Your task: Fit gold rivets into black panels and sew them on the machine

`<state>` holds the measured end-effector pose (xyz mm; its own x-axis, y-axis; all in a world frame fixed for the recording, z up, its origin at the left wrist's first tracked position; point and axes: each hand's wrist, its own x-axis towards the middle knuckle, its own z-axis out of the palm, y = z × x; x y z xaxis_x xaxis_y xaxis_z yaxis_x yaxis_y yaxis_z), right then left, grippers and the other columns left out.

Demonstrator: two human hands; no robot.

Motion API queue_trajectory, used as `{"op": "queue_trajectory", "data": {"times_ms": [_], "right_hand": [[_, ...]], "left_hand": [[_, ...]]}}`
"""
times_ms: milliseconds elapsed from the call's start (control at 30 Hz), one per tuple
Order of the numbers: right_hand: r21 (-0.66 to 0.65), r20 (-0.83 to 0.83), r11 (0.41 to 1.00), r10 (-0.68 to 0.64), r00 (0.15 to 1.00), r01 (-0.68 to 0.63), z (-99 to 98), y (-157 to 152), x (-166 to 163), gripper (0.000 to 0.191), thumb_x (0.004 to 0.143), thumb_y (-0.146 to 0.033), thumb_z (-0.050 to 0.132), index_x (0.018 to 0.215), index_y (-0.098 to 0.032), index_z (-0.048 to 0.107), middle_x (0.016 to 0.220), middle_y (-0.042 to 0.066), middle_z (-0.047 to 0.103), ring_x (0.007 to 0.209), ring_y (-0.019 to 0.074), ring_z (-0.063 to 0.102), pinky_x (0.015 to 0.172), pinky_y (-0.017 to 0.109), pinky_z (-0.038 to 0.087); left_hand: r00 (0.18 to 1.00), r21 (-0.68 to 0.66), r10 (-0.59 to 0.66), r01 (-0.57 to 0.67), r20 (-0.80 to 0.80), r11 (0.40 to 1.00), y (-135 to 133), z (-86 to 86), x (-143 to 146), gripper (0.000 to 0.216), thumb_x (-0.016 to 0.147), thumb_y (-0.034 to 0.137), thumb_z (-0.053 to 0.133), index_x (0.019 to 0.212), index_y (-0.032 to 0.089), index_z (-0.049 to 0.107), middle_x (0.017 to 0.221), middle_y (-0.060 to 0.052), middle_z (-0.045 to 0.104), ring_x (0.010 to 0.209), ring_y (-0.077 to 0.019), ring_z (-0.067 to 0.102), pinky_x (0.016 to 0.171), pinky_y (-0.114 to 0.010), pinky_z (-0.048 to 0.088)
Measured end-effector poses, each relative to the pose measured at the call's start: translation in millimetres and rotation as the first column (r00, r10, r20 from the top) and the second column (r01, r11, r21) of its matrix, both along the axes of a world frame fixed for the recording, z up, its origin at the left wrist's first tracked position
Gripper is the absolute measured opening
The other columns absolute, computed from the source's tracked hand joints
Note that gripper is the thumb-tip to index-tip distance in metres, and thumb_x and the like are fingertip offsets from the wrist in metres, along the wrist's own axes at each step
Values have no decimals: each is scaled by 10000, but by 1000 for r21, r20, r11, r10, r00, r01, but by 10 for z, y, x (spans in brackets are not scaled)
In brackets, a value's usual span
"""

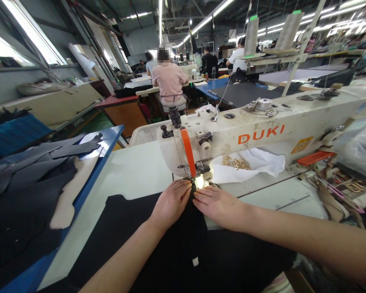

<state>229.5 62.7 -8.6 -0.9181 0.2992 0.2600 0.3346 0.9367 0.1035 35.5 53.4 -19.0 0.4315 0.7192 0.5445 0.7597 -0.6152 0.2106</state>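
A large piece of black fabric (125,219) spreads over the bed of a white sewing machine (225,130) and down toward my lap. My left hand (172,201) is closed on the fabric just left of the presser foot, fingertips together. On the other side my right hand (219,205) grips the fabric's edge, its fingers bent and close to the lit needle area (200,182). Between both hands a narrow strip of the fabric runs under the foot. The needle itself is too small to make out. A small white scrap (195,261) lies on the fabric nearer to me.
Dark cut pieces (33,175) are stacked on a blue-edged table (88,183) at left. Behind the needle, a white cloth (262,165) holds gold metal pieces (236,162). An orange tray (315,158) sits at right. Thread cones (251,36) stand above. A person in pink (169,79) sits ahead.
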Motion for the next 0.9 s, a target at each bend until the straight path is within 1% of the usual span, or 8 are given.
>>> {"op": "queue_trajectory", "data": {"times_ms": [167,367,500,733,900], "right_hand": [[-21,-2,1000,-2,1000,2,10,-13,5,241,905,-132,466,1102,-60,585,1119,132,615,1072,232,543,931,343,429],[-44,-8,999,14,1000,-15,-2,5,0,246,911,-129,454,1108,-48,576,1115,157,609,1081,232,535,925,356,425],[-66,0,998,16,1000,-16,0,17,-2,250,917,-144,442,1113,-62,575,1129,151,602,1089,229,525,932,356,423],[-78,-12,997,16,1000,-17,-16,31,-17,249,928,-147,412,1098,-69,576,1121,137,602,1075,234,524,924,359,431],[-88,-13,996,3,1000,-4,-21,36,-23,233,927,-147,425,1091,-81,576,1120,126,599,1083,228,519,937,358,425]], "left_hand": [[1000,13,11,-11,-12,1000,-1,-4,-12,183,906,174,477,957,135,648,972,-103,697,952,-215,642,868,-412,557],[999,1,2,-2,-35,1000,-3,-29,-27,207,908,183,462,987,150,651,1011,-101,694,984,-212,644,893,-402,551],[998,32,1,0,-58,999,-4,-19,-31,210,912,181,453,991,145,644,999,-103,696,977,-211,649,888,-389,555],[994,29,-13,17,-113,999,-9,6,-41,217,910,159,445,1001,132,640,1010,-105,694,977,-205,647,905,-375,545],[991,49,-11,17,-131,999,0,-6,-54,220,918,164,427,997,139,632,987,-97,693,963,-198,647,897,-361,547]]}}
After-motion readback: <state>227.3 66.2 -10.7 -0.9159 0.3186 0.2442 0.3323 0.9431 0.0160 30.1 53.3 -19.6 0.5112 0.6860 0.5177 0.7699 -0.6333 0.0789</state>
